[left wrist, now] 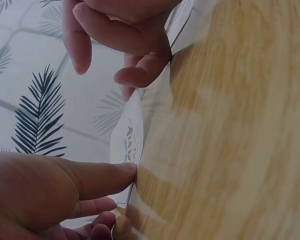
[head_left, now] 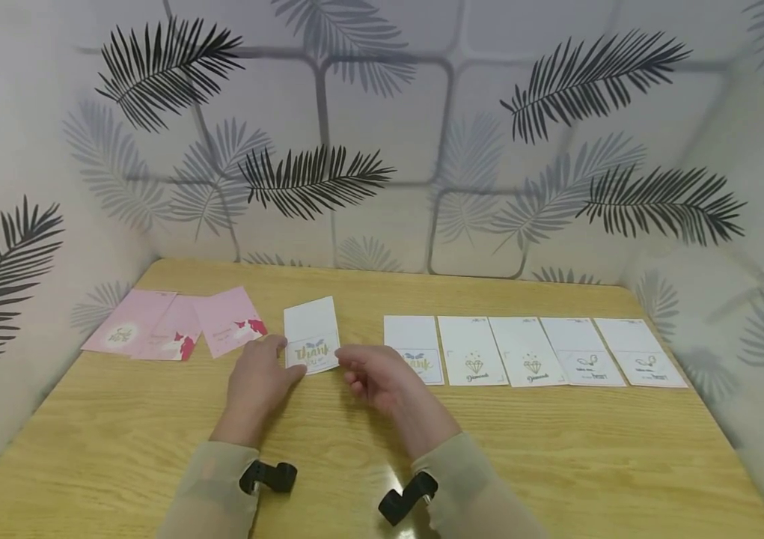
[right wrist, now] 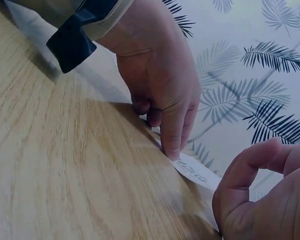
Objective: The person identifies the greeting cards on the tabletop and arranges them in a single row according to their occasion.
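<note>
A white folding card with gold "Thank you" lettering (head_left: 312, 352) lies near the middle of the wooden table, its lower edge bowed a little. My left hand (head_left: 257, 385) holds its left side, the thumb (left wrist: 121, 173) on the lower edge and the other fingers beside the left edge. At the right edge, my right hand (head_left: 382, 378) pinches the card near its lower corner with thumb and forefinger, the remaining fingers curled. In the right wrist view the card (right wrist: 192, 171) shows between both hands, partly hidden by the right hand (right wrist: 270, 200).
Three pink cards (head_left: 230, 322) lie overlapping at the left. A row of several white cards runs along the right: another thank-you card (head_left: 411, 333), two with diamonds (head_left: 472, 344) and two with dark lettering (head_left: 640, 352). A leaf-patterned wall (head_left: 382, 224) rises behind the table (head_left: 557, 457).
</note>
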`<action>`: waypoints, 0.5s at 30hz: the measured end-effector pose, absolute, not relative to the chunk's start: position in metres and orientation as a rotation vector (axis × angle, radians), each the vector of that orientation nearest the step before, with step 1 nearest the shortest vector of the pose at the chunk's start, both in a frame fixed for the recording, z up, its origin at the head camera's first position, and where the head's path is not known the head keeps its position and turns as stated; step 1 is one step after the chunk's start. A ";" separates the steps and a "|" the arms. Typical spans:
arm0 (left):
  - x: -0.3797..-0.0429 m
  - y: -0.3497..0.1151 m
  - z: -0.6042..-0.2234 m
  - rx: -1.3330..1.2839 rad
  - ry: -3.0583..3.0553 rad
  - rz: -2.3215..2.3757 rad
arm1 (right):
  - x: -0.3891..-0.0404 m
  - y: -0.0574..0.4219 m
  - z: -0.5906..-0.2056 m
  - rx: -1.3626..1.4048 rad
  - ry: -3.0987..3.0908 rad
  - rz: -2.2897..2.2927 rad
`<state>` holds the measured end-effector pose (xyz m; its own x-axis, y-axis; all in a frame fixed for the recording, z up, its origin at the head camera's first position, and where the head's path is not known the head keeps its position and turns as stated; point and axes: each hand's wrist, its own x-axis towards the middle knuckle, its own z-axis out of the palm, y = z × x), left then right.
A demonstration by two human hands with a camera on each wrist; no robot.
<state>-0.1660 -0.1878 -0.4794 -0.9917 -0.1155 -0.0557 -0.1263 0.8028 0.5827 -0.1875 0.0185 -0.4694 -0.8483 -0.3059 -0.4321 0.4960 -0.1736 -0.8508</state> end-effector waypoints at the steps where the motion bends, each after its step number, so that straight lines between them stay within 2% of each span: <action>1: -0.166 -0.188 -0.479 -0.204 2.960 0.965 | -0.188 0.017 -0.469 0.198 1.612 -2.053; 8: -0.164 -0.190 -0.475 -0.202 2.949 0.977 | -0.186 0.008 -0.472 0.029 2.004 -1.915; 15: -0.164 -0.191 -0.473 -0.178 2.944 1.017 | -0.191 0.003 -0.474 0.012 2.119 -1.893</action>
